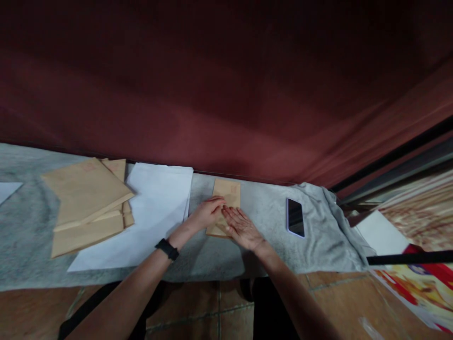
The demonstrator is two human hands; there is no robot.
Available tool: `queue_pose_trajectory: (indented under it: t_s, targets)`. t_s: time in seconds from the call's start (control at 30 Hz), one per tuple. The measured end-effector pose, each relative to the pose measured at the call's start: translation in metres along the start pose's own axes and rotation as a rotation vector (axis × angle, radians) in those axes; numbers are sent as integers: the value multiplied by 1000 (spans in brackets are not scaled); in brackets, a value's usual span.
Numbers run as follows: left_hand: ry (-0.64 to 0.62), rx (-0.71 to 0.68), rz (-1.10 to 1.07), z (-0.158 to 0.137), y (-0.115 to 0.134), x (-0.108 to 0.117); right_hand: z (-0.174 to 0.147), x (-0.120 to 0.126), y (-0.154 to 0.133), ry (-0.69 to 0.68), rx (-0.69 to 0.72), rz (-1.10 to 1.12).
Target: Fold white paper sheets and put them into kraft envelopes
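Note:
A small brown paper envelope [226, 186] lies upright on the grey cloth [262, 198] in front of me, with a faint reddish print near its top right corner. My right hand [244, 229] rests palm down across its lower right part, fingers stretched out flat. From the left, my left hand [207, 212] reaches onto the envelope's left side, its fingers extended and slightly bent. The fingertips of both hands meet near the envelope's middle and hide part of it. A black watch [167, 249] is on my left wrist.
Several larger brown envelopes [85, 193] lie in a loose pile at the left, partly over white paper sheets [159, 193]. A phone [295, 217] lies on the cloth at the right. Behind stands a dark red surface [219, 123]. A colourful printed box [421, 288] is at the lower right.

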State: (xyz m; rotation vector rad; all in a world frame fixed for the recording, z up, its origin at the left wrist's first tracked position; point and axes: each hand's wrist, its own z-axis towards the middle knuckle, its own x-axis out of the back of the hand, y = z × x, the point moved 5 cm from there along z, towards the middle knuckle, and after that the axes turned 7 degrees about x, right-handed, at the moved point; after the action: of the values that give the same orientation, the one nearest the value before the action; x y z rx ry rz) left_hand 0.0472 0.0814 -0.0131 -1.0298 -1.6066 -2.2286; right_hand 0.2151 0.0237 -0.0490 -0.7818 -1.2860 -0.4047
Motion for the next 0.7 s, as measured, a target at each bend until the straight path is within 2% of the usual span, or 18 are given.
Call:
queue_pose_trajectory:
  t_s: [0.1, 0.2, 0.3, 0.47, 0.7]
  targets:
    - [60, -56, 241, 3, -5, -13, -4, -2, -3, 12, -1, 2]
    - [6, -43, 455, 3, -10, -29, -9, -4, -6, 8, -4, 17]
    - [-52, -23, 569, 0, -11, -39, -14, -2, -9, 2, -7, 63]
    - [-122, -42, 641, -11, -7, -42, -23, 7, -18, 20, 12, 174]
    - [-263, -119, 605, -34, 5, -44, -26, 16, -15, 119, 90, 292]
